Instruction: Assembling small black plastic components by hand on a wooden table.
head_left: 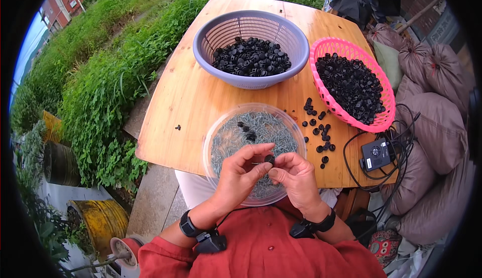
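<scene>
Outside: green plants (118,72) grow beside a wooden counter (165,122).
Hands: the left hand (241,170) and right hand (298,175) are close together, fingers pinching a small black cap (269,158).
Cap's place: over a clear round tub (207,147) full of gray screws (273,127).
Baskets: a purple basket (251,83) and a pink basket (389,102), both with lots of black caps (251,57).
Right side: loose caps (316,131) and a black box (376,154) near wires (399,165).

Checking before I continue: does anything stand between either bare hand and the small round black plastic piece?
Nothing visible: the left hand and right hand meet at the small round black plastic piece, above the clear round plastic tub of grey metal screws. Loose black plastic pieces in it lie beyond the hands.
</scene>
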{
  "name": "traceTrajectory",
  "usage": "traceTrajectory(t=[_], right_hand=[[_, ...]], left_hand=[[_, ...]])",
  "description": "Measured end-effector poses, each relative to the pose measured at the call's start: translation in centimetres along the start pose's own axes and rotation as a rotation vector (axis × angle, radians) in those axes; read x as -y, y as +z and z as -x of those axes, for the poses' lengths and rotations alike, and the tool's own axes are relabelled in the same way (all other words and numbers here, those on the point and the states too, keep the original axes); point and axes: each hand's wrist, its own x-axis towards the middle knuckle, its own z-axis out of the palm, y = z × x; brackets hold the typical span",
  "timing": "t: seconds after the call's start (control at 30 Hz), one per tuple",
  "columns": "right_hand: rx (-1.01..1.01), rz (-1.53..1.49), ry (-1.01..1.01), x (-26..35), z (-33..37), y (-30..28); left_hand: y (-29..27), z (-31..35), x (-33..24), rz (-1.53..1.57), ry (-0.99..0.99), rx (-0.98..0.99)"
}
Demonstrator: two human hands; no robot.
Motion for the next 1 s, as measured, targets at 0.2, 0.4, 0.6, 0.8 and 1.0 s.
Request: traceTrajectory(t=[0.2, 0.4, 0.6, 0.8, 1.0], right_hand=[[-0.029, 0.164, -0.226, -0.6, 0.2, 0.6], [-0.054, 0.353, -0.416, -0.9, -0.1, 0.5], [-0.072, 0.455, -0.406, 0.0, 0.5, 0.7], [-0.101, 0.449, -0.364, 0.5, 0.8, 0.6], [-0.138, 0.605, -0.508, 0.6, 0.7, 0.8]], left_hand=[[-0.4, -0.1, -0.1, 0.351, -0.24, -0.028], [-0.6, 0.0, 0.3, 0.533, -0.329, -0.067], [-1.4, 0.1, 0.9, 0.682, -0.395, 0.001], [-2.3, 0.1, 1.6, 0.802, -0.419, 0.086], [-2.5, 0.3, 1.9, 0.795, -0.438, 0.101]])
